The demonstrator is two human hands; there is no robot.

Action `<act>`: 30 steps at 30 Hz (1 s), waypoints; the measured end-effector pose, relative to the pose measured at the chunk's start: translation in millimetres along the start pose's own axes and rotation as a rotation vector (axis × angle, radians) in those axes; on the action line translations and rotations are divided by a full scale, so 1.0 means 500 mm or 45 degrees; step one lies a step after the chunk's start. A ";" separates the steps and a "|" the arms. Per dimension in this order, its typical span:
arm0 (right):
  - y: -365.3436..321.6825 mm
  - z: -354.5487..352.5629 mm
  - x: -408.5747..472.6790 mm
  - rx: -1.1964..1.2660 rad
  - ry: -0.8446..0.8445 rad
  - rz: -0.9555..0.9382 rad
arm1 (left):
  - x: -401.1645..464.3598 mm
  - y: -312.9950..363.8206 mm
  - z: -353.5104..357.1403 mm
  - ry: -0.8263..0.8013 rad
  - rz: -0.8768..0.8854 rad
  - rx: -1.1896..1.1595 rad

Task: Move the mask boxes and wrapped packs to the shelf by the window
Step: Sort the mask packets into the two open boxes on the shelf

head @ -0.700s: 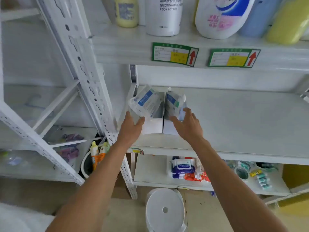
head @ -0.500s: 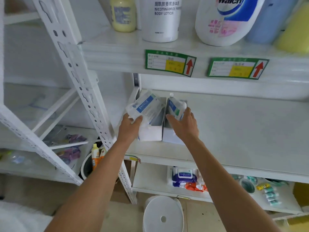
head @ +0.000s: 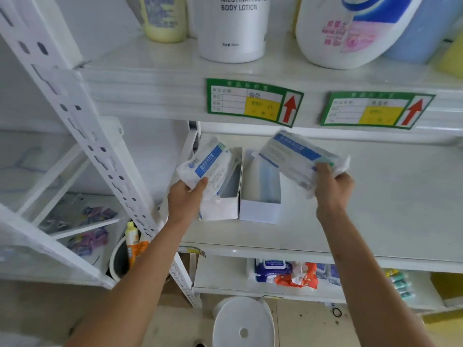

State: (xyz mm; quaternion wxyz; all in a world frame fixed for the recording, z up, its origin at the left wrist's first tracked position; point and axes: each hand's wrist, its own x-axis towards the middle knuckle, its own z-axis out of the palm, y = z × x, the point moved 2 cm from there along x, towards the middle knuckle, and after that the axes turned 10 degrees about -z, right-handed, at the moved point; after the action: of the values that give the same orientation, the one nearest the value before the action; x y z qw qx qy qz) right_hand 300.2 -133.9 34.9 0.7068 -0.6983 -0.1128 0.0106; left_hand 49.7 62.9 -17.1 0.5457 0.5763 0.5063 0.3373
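Note:
Two open white mask boxes stand side by side on the white middle shelf [head: 375, 221]: the left box [head: 223, 206] and the right box [head: 260, 196], which shows blue masks inside. My left hand [head: 185, 196] grips a wrapped mask pack [head: 208, 164] with a blue label, tilted over the left box. My right hand [head: 330, 189] grips a second wrapped pack [head: 298, 156], lifted up and to the right of the right box.
Above, a shelf holds a body lotion tub [head: 235, 26], a yellow bottle [head: 162, 18] and a large white jug [head: 350, 28], with two green price labels on its edge. Wet-wipe packs [head: 283, 271] lie on the shelf below. A white stool [head: 243, 324] stands on the floor.
My right hand has lifted its pack out of the right box and swung it up to the right. My left hand has raised its pack slightly.

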 end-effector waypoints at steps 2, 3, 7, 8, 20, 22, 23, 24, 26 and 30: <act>0.047 -0.034 0.006 0.160 0.170 0.209 | -0.001 0.000 -0.001 -0.005 0.021 -0.009; 0.079 -0.042 0.004 0.199 0.192 0.296 | -0.001 0.000 -0.001 -0.005 0.030 -0.014; 0.191 -0.044 -0.038 0.234 0.042 0.542 | 0.007 -0.006 -0.002 -0.012 0.026 -0.083; 0.210 -0.044 -0.051 0.198 -0.032 0.559 | 0.012 -0.007 -0.004 -0.004 0.027 -0.088; 0.136 -0.121 -0.025 -1.030 -0.846 0.490 | 0.022 0.045 -0.011 0.127 0.163 -0.254; 0.095 -0.112 -0.019 -0.995 -0.839 0.374 | 0.008 0.073 0.003 0.152 0.190 -0.337; 0.071 -0.098 -0.022 -0.867 -0.854 0.328 | 0.000 0.089 0.012 0.166 0.187 -0.393; 0.046 -0.081 -0.030 -0.689 -0.881 0.289 | -0.008 0.105 0.023 0.176 0.168 -0.456; 0.000 -0.040 -0.058 -0.312 -0.952 0.269 | -0.028 0.133 0.050 0.177 0.092 -0.615; -0.034 0.040 -0.101 0.122 -1.027 0.446 | -0.101 0.149 0.137 -0.053 -0.033 -0.839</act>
State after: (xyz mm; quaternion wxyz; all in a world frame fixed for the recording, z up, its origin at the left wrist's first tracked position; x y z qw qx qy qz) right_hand 245.1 -123.5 44.2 0.6253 -0.6133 -0.2589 0.4071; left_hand 117.0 3.2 51.4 0.7173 0.3690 0.3661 0.4640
